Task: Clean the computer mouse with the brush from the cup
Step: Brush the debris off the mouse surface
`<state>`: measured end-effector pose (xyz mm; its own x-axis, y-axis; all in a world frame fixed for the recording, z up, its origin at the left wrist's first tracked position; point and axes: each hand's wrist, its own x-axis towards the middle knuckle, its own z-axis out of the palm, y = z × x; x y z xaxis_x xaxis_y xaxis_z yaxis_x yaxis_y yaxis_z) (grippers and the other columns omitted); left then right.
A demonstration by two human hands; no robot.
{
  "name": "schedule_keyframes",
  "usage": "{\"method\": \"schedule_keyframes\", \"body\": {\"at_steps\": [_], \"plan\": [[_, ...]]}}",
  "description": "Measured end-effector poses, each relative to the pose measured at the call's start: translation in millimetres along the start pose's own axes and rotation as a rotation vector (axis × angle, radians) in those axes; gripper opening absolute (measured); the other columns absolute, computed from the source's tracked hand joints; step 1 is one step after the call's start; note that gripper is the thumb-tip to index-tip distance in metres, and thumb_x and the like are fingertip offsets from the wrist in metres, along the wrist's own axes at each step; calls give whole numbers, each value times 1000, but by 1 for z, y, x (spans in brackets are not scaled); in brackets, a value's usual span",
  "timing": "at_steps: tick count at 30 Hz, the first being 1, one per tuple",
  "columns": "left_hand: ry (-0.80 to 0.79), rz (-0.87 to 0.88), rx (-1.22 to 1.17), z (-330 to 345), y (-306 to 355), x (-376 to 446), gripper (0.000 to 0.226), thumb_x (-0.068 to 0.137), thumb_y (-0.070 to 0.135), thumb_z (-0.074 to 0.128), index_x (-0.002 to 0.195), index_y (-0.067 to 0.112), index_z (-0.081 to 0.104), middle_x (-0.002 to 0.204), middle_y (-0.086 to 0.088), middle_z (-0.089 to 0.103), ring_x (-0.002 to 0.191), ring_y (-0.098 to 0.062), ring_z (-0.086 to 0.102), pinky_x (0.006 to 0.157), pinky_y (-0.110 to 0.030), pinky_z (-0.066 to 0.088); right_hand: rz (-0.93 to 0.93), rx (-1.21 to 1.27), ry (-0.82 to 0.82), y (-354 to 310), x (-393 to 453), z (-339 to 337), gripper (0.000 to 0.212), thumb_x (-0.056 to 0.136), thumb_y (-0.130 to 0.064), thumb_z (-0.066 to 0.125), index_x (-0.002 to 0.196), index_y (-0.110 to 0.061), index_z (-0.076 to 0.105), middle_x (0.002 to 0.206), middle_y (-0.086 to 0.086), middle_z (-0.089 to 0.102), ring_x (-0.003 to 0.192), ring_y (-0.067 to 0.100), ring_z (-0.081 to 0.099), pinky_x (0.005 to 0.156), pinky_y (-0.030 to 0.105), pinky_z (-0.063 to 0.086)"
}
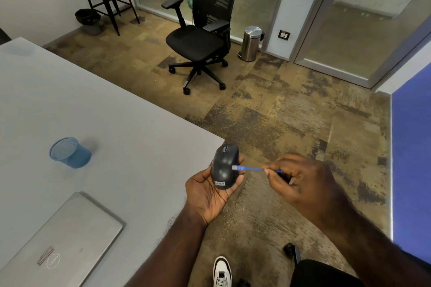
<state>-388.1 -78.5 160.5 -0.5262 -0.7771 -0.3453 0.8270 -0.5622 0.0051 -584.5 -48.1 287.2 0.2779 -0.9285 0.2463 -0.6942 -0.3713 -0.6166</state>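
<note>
Cradled in the left hand (207, 191), a black plastic computer mouse (224, 166) sits beyond the grey table (112, 112) corner; the right hand (300, 182) pinches a thin blue brush (250, 168) against its side. Blue mesh cup (69, 152) stands on the table.

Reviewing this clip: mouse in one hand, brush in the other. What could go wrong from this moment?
1. The mouse rests in the left hand past the table edge, over carpet; a slip would likely drop it to the floor.
2. The right hand pinches the thin blue brush far from its tip, so hard pressing may bend it or make it skid off.
3. The blue cup sits well off to the left, so returning the brush means a long reach.
</note>
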Motion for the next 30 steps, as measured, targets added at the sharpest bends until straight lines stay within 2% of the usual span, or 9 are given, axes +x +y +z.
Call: {"method": "schedule_keyframes", "body": {"at_steps": [2,6,7,11,17,21,25,28,30], "plan": [[-2,-5,-14,2,-2,1,53,93,20,32,134,-8,48,141,-31,46,121,-48,54,99,-50,48,15,-27,16,0,0,1,17,86,-15,67,101,-16,74,80,-11,63,66,5,61,53,19,50],[8,23,15,1,-2,4,54,94,21,29,139,-7,44,145,-28,43,123,-45,51,102,-49,45,-9,-28,-189,-6,-13,15,20,86,-29,60,98,-21,75,76,-19,58,65,1,57,51,10,43],[15,30,22,1,-1,3,54,95,22,29,139,-7,44,145,-28,44,122,-44,52,103,-49,45,-8,-5,-182,-6,-15,15,20,86,-29,60,97,-21,75,76,-19,59,64,2,58,51,9,42],[64,55,-36,2,0,3,52,93,18,33,135,-8,47,141,-32,46,118,-49,55,98,-54,47,55,5,40,0,-7,9,17,86,-19,65,101,-18,74,79,-13,62,67,5,61,54,13,47],[109,104,41,7,-2,4,53,92,18,35,136,-8,46,143,-32,44,119,-48,50,101,-54,44,-3,1,-93,-5,-13,21,19,86,-27,62,99,-20,74,80,-14,63,68,3,60,54,26,52],[124,114,48,10,-2,3,54,89,16,43,139,-4,45,145,-29,43,135,-44,39,101,-56,40,6,69,6,1,1,17,18,86,-17,67,103,-20,74,81,-13,64,69,5,62,53,19,49],[120,105,118,15,-5,4,54,88,14,43,139,-5,44,139,-34,47,114,-50,56,101,-55,41,73,-68,67,10,15,21,15,87,-16,67,99,-15,75,76,-12,60,63,1,57,53,7,41],[103,93,134,17,-5,2,55,88,14,42,140,-4,42,143,-33,43,113,-50,52,101,-53,41,95,-117,161,17,23,14,14,87,-15,66,97,-12,75,75,-10,60,64,2,57,54,9,42],[102,107,125,18,-3,2,55,88,14,43,140,-2,43,143,-32,43,113,-50,53,101,-54,41,47,-83,107,16,23,13,15,86,-14,67,99,-13,74,77,-9,62,66,3,59,55,12,46]]}}
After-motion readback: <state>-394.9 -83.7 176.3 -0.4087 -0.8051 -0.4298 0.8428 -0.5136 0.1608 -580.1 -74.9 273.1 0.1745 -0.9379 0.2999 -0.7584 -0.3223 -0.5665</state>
